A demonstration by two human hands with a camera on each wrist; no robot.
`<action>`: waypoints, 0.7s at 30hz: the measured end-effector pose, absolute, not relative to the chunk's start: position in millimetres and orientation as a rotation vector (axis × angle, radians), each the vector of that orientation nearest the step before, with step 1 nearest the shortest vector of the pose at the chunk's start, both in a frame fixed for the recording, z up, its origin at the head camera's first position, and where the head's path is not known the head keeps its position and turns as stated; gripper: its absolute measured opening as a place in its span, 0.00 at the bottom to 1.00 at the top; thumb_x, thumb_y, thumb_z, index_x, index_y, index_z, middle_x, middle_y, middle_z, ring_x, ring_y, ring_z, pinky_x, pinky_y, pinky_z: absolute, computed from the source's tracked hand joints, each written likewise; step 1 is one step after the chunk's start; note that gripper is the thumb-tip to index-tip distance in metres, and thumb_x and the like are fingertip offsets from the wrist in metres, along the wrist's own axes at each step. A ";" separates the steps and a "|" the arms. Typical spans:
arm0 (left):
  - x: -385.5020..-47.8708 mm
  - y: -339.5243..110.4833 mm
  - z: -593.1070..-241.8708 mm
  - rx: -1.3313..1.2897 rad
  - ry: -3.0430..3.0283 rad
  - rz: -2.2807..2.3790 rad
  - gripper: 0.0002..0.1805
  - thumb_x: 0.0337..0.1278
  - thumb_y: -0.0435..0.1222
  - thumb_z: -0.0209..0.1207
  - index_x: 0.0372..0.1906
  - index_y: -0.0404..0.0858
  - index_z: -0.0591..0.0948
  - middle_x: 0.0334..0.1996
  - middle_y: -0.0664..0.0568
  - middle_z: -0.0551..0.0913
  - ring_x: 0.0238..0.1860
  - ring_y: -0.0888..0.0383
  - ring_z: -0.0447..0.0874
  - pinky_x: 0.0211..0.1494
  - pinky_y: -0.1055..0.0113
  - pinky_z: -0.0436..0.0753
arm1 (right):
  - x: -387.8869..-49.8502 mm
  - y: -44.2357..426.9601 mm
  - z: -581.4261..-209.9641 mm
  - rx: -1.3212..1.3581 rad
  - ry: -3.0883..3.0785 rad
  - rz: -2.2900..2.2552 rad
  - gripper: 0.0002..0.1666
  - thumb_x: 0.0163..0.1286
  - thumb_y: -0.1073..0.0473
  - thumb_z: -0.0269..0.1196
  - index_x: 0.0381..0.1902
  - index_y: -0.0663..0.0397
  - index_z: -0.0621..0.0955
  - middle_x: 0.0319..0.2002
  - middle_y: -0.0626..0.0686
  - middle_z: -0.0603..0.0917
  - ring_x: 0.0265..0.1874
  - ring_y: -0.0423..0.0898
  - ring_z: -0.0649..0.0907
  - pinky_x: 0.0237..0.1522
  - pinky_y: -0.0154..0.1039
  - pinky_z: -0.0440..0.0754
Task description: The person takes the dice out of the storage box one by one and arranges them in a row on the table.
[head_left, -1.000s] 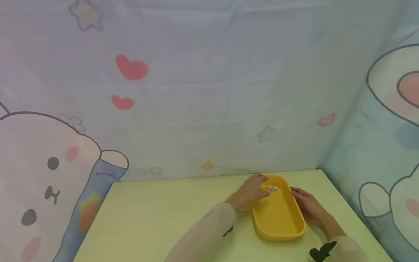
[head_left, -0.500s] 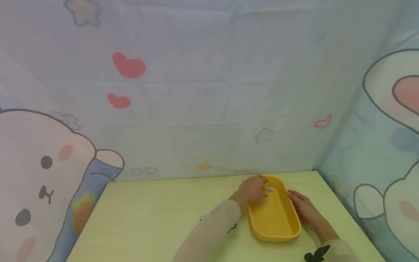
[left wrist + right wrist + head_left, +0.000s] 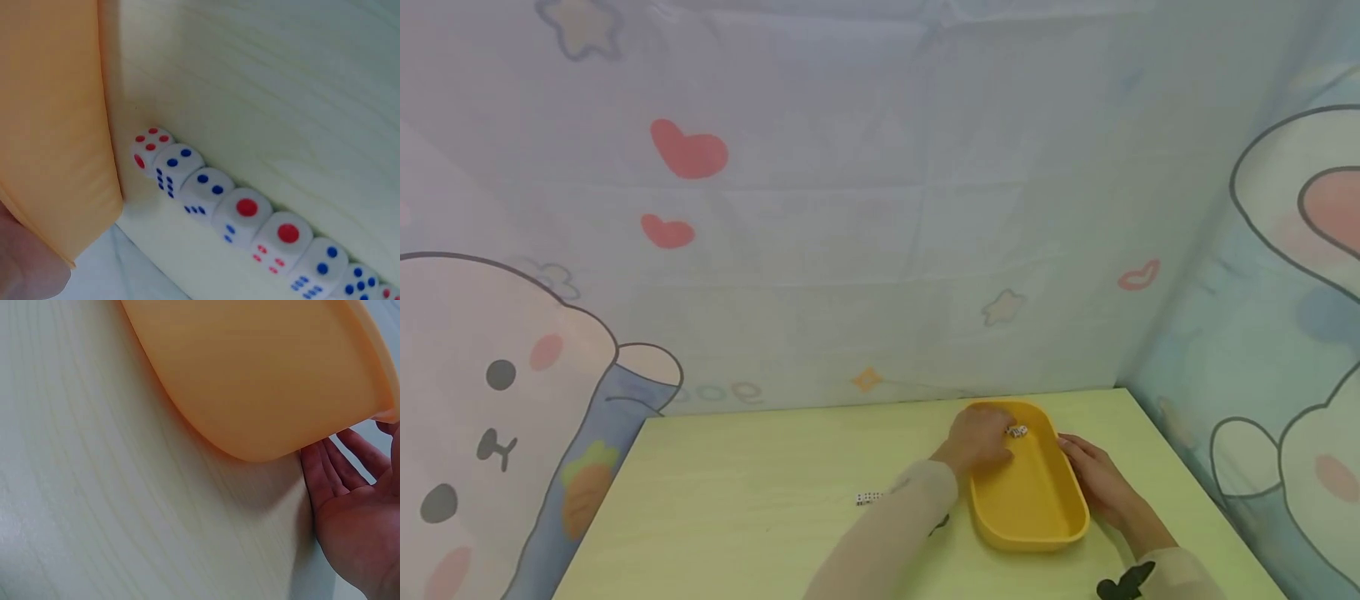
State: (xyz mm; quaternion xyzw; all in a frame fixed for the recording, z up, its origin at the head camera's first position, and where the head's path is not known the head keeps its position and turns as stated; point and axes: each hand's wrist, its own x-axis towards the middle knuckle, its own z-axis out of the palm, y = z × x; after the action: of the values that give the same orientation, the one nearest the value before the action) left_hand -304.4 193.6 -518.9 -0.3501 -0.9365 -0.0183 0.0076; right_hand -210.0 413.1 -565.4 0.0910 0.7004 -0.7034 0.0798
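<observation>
A yellow tray stands on the table at the right. Several small white dice lie in its far end. Over the tray's left wall my left hand reaches in, its fingertips low beside those dice; whether they pinch one is hidden. On the right side, the fingers of my right hand touch the tray's outer wall near the rim; the right wrist view has this hand with fairly straight fingers against the tray. A row of dice stands on the table left of the tray, partly behind my left forearm.
The pale yellow-green table ends at a patterned cloth backdrop close behind the tray. Another cloth wall rises at the right. In the left wrist view, the dice row runs diagonally away from the tray wall.
My left forearm has shifted right, uncovering the left end of the dice row and hiding its right end. The left hand's fingers have dipped lower and curled more in the tray.
</observation>
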 end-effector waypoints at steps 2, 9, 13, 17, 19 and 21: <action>-304.7 193.8 -520.7 -1.093 -2.920 -0.044 0.13 0.65 0.49 0.67 0.53 0.60 0.87 0.42 0.70 0.85 0.42 0.68 0.82 0.47 0.69 0.80 | -210.5 413.1 -565.5 0.275 2.096 -2.102 0.44 0.85 0.37 0.53 0.80 0.65 0.60 0.66 0.58 0.79 0.53 0.44 0.84 0.54 0.42 0.86; -302.1 193.8 -521.7 -1.055 -2.930 0.013 0.08 0.71 0.43 0.64 0.47 0.60 0.89 0.43 0.71 0.85 0.45 0.70 0.82 0.50 0.70 0.81 | -211.0 412.0 -565.8 0.297 2.111 -2.092 0.45 0.85 0.37 0.52 0.80 0.65 0.60 0.66 0.58 0.79 0.53 0.44 0.84 0.54 0.42 0.86; -300.2 193.6 -517.8 -1.058 -2.954 0.029 0.06 0.73 0.44 0.64 0.45 0.61 0.88 0.43 0.72 0.86 0.46 0.70 0.82 0.52 0.70 0.81 | -209.8 411.2 -566.0 0.291 2.104 -2.104 0.44 0.85 0.37 0.52 0.80 0.65 0.61 0.65 0.59 0.79 0.53 0.45 0.84 0.54 0.43 0.87; -300.5 191.7 -513.8 -1.110 -2.947 -0.017 0.07 0.73 0.44 0.63 0.45 0.61 0.89 0.42 0.73 0.86 0.45 0.70 0.82 0.52 0.71 0.81 | -209.8 411.2 -566.4 0.269 2.118 -2.090 0.45 0.85 0.37 0.52 0.80 0.66 0.61 0.66 0.59 0.79 0.53 0.45 0.84 0.54 0.43 0.87; -301.4 190.2 -510.9 -1.145 -2.943 -0.092 0.08 0.73 0.43 0.63 0.47 0.60 0.89 0.42 0.73 0.86 0.45 0.70 0.82 0.52 0.73 0.80 | -210.3 411.2 -566.7 0.274 2.121 -2.088 0.44 0.85 0.37 0.52 0.80 0.65 0.62 0.66 0.59 0.79 0.53 0.45 0.85 0.53 0.43 0.87; -302.9 188.1 -506.6 -1.183 -2.938 -0.203 0.08 0.72 0.41 0.64 0.49 0.57 0.89 0.41 0.70 0.86 0.44 0.70 0.81 0.51 0.75 0.79 | -211.3 411.2 -566.3 0.274 2.123 -2.085 0.44 0.85 0.37 0.51 0.80 0.65 0.62 0.66 0.59 0.79 0.53 0.45 0.84 0.54 0.42 0.87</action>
State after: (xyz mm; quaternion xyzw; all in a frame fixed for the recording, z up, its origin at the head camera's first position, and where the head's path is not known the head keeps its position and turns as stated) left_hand -302.9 188.1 -506.6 -0.3728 -0.9256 -0.0639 -0.0159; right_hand -211.3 411.2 -566.3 0.0916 0.7084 -0.6956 0.0768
